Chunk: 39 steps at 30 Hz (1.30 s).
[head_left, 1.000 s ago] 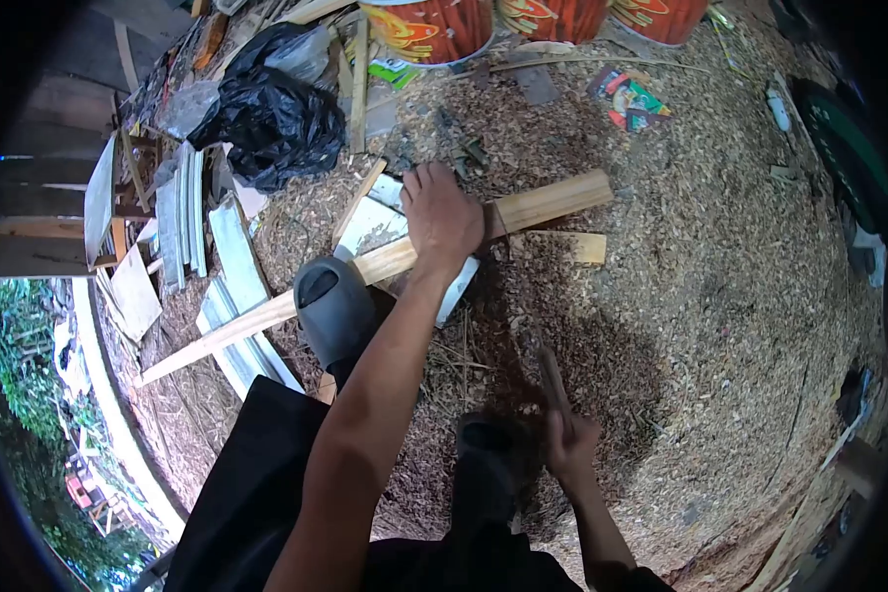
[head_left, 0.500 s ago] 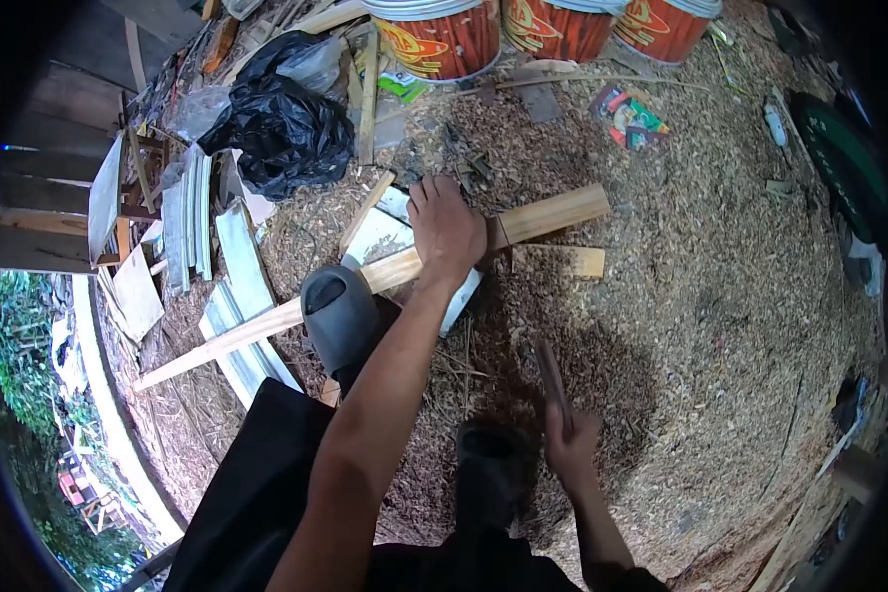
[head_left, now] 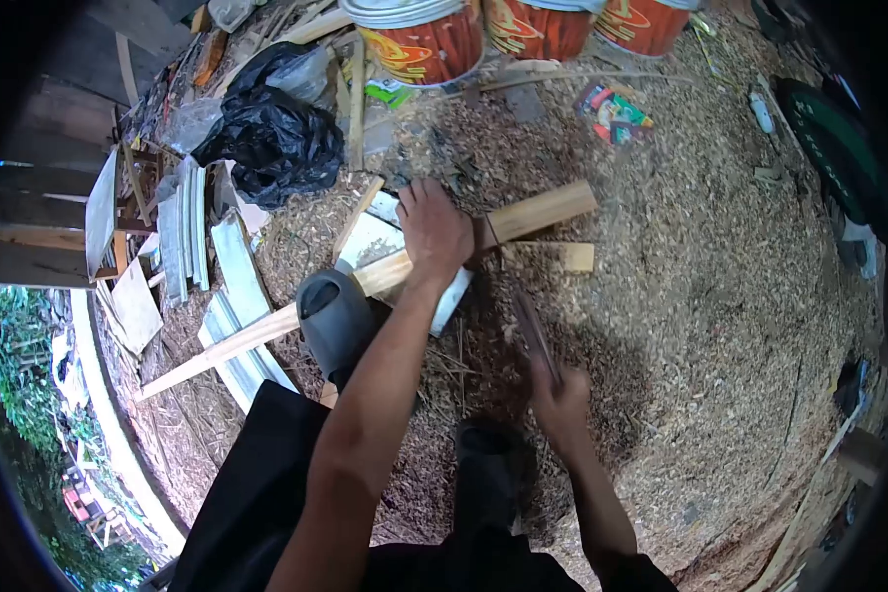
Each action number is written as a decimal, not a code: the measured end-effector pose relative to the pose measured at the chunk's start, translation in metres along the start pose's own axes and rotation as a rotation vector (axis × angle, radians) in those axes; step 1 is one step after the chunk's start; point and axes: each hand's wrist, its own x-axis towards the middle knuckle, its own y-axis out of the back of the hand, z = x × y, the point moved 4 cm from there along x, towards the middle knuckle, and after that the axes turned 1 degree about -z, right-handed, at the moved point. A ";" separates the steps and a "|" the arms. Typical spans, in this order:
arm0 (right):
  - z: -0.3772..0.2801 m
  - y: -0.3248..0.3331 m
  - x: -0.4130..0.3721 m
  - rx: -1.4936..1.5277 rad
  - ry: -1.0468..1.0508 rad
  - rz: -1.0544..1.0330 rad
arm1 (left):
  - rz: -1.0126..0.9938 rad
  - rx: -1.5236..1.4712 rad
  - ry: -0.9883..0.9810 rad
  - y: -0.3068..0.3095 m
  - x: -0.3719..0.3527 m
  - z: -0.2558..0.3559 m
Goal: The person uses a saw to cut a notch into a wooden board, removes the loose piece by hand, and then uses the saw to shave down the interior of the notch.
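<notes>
A long pale wooden plank (head_left: 543,212) lies slantwise above the ground. My left hand (head_left: 434,229) is closed over it, pressing from above, just left of a dark line across the wood. A foot in a grey slipper (head_left: 333,314) rests on the plank farther left. In my right hand (head_left: 560,403) is a narrow, dark tool that looks like a hand saw (head_left: 535,340), seen nearly edge-on. It points up and left to the dark line; its far end is hard to make out. White pieces (head_left: 373,242) and a short wood block (head_left: 577,257) lie under and beside the plank.
Several red-brown buckets (head_left: 424,44) stand at the back, with a black plastic bag (head_left: 276,138) to their left. Pale strips and panels (head_left: 237,261) lie at left. Wood shavings (head_left: 720,326) cover the ground. A dark green object (head_left: 824,148) is at far right.
My right hand and the saw have moved up and slightly left, closer to the plank. My left hand and the slippered foot stay on the plank; the whole view has shifted a little.
</notes>
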 end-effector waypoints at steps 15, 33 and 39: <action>-0.027 -0.017 0.049 -0.017 0.080 -0.004 | 0.050 0.003 -0.008 -0.005 -0.002 0.003; 0.017 -0.007 0.002 -0.040 0.066 0.024 | 0.051 -0.045 -0.003 0.001 -0.001 0.001; 0.024 0.015 -0.036 -0.018 -0.048 -0.032 | 0.077 -0.036 0.017 -0.006 -0.006 0.001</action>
